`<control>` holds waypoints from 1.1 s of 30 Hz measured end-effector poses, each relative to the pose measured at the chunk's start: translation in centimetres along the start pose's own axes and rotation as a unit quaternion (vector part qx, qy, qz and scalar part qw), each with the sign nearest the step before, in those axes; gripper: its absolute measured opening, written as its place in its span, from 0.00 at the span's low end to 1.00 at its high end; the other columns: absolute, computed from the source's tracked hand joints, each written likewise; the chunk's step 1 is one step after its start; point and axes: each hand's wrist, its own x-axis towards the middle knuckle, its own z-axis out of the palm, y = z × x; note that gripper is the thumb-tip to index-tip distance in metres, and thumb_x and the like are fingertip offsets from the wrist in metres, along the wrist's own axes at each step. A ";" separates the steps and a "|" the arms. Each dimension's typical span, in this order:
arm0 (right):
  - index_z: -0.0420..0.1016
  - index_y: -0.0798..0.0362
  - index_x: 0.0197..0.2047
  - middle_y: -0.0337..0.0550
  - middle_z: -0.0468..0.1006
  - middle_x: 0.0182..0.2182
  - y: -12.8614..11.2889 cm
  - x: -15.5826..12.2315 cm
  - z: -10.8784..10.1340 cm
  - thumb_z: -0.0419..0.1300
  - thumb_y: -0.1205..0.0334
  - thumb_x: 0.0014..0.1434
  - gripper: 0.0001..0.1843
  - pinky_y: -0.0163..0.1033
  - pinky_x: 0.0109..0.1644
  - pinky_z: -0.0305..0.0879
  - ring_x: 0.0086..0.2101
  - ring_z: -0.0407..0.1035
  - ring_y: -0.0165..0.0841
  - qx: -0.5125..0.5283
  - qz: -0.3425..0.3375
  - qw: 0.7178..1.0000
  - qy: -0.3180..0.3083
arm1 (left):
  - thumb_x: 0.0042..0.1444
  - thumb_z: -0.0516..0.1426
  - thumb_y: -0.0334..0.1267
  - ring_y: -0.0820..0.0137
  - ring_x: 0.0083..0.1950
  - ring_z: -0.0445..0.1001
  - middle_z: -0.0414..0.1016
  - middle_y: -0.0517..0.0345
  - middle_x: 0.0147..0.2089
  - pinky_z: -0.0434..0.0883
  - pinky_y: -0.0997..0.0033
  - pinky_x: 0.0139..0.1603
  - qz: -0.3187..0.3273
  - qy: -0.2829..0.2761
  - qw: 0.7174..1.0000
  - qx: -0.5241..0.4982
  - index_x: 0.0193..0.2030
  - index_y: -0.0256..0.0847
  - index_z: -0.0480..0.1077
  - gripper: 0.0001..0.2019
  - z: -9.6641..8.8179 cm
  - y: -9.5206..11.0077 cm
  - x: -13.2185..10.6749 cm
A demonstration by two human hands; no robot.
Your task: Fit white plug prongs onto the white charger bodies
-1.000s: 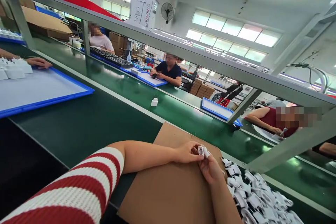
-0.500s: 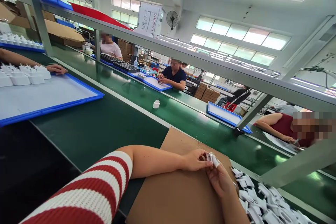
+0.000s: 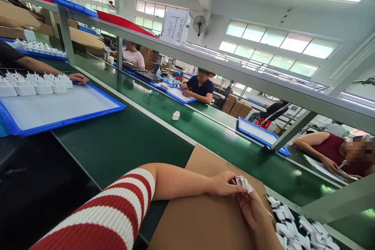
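Note:
My left hand (image 3: 224, 183) and my right hand (image 3: 252, 209) meet over a brown cardboard sheet (image 3: 202, 218) at the bottom of the view. Both pinch one small white charger part (image 3: 242, 181) between their fingertips. My left forearm crosses the sheet from a red-and-white striped sleeve (image 3: 105, 215). A pile of several white charger parts (image 3: 295, 226) lies just right of my right hand.
A green conveyor belt (image 3: 123, 140) runs past, carrying one white charger (image 3: 176, 115). A blue tray (image 3: 61, 105) at left holds a row of white chargers, with another person's hand (image 3: 78, 78) at its edge. Other workers sit across the belt under a metal shelf frame (image 3: 205, 62).
The camera has swung a little left and down, so everything sits further right in view. Both hands keep their hold on the white part and stay over the cardboard.

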 end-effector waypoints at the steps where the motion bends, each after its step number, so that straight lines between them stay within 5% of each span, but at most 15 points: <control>1: 0.84 0.48 0.39 0.45 0.85 0.40 0.0 0.0 0.0 0.79 0.54 0.35 0.25 0.48 0.51 0.81 0.38 0.80 0.39 0.002 0.001 1.000 0.004 | 0.60 0.63 0.54 0.63 0.48 0.76 0.80 0.52 0.47 0.72 0.65 0.52 0.002 0.001 1.000 0.010 0.52 0.38 0.78 0.22 0.0 0.0 0.0; 11: 0.82 0.49 0.39 0.44 0.84 0.39 -0.4 -0.2 0.6 0.78 0.56 0.36 0.24 0.46 0.49 0.80 0.37 0.79 0.38 -0.003 -0.012 1.000 0.005 | 0.55 0.66 0.52 0.64 0.42 0.75 0.79 0.53 0.40 0.71 0.67 0.44 0.001 0.035 0.998 0.044 0.44 0.36 0.80 0.20 -0.2 0.3 0.5; 19: 0.78 0.51 0.36 0.40 0.83 0.31 -3.4 -1.5 4.9 0.71 0.64 0.42 0.15 0.40 0.45 0.77 0.41 0.79 0.38 0.030 -0.034 0.999 -0.027 | 0.53 0.62 0.63 0.53 0.56 0.74 0.80 0.46 0.51 0.68 0.53 0.64 0.033 0.015 0.999 0.009 0.49 0.38 0.79 0.29 0.0 2.9 1.5; 26: 0.77 0.54 0.36 0.38 0.81 0.28 -4.6 -0.1 5.0 0.65 0.71 0.44 0.13 0.36 0.41 0.78 0.35 0.78 0.34 0.044 -0.042 0.998 0.009 | 0.51 0.65 0.63 0.51 0.60 0.74 0.82 0.48 0.49 0.67 0.51 0.69 -0.001 0.005 1.000 0.025 0.51 0.39 0.79 0.31 -1.2 3.0 2.9; 33: 0.77 0.54 0.35 0.37 0.79 0.25 -5.3 0.7 5.4 0.61 0.76 0.46 0.12 0.36 0.36 0.78 0.31 0.77 0.33 0.031 -0.027 0.998 0.038 | 0.51 0.63 0.67 0.51 0.65 0.71 0.76 0.50 0.62 0.61 0.51 0.73 -0.027 -0.005 0.995 0.092 0.55 0.43 0.77 0.34 -2.3 3.0 3.8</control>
